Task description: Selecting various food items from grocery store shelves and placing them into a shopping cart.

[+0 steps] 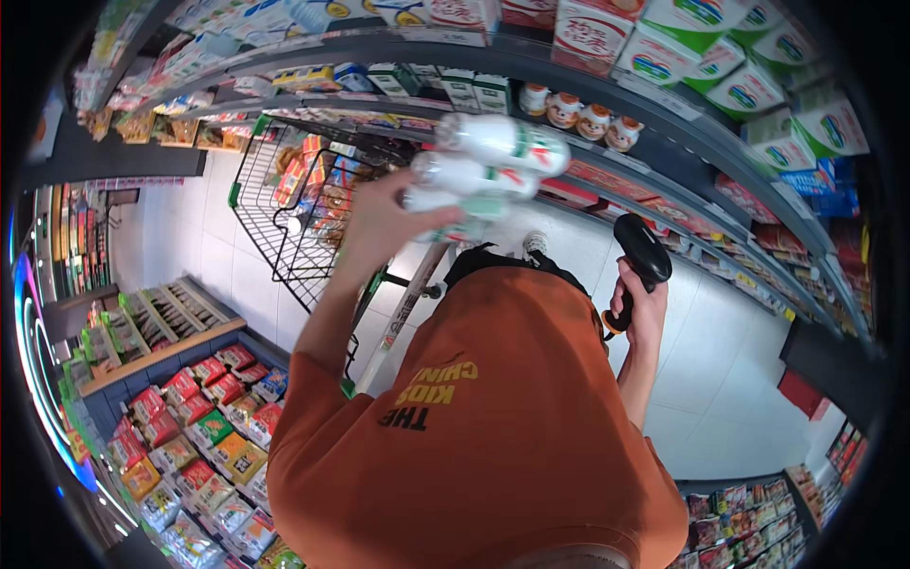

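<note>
My left hand (387, 217) grips a pack of white bottles (476, 174) with green and red print, blurred and held up in front of the shelves. My right hand (638, 302) is wrapped around the handle of a black handheld barcode scanner (643, 252), out to my right side. Left of my body stands a wire shopping cart (259, 224), its handlebar (405, 313) beside me. Inside the cart lie several packaged goods (313, 174) in red, orange and clear wrapping.
Shelves (498, 53) with milk cartons (743, 85) and bottles with faces (592, 122) curve ahead and right. Behind on the left, a bin (163, 363) holds many small bagged snacks (213, 427). Pale floor tiles (700, 363) run between the displays. More packaged goods (746, 523) stand at lower right.
</note>
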{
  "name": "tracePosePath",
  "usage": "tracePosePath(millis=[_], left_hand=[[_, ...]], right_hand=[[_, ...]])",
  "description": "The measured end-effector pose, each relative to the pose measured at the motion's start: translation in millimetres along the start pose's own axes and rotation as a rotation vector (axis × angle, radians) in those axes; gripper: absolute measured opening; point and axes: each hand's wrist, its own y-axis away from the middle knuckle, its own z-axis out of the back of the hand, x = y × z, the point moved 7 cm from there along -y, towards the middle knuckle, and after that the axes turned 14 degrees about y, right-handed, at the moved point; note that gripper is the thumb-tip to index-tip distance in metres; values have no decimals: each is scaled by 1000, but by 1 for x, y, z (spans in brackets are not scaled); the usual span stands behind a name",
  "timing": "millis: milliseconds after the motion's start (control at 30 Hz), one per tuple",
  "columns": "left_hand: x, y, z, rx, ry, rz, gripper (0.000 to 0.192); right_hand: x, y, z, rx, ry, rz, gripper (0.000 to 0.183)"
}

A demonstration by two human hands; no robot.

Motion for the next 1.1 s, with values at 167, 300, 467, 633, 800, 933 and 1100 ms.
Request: tracePosePath(millis=[167,300,467,633,800,933,1100], left_hand=[[79,16,92,-179,-499,92,58],[204,32,119,-183,-661,298,58],[300,58,126,-211,-556,351,59],[339,56,130,-189,-570,368,62],[300,48,97,-334,-838,255,62],[245,21,56,-393,-743,79,57],[119,-43,-2,-378,-305,-364,41]], right_hand=[[10,-14,-30,74,126,7,20],[4,-22,-42,115,173,15,17],[-1,-20,-48,99,206,-21,17],[-3,-22,-51,78,296,-60,15],[-2,-23,-56,90,290,-60,14],[-9,-26,-48,68,311,-78,17],[-12,-27,-27,28,275,-85,19]])
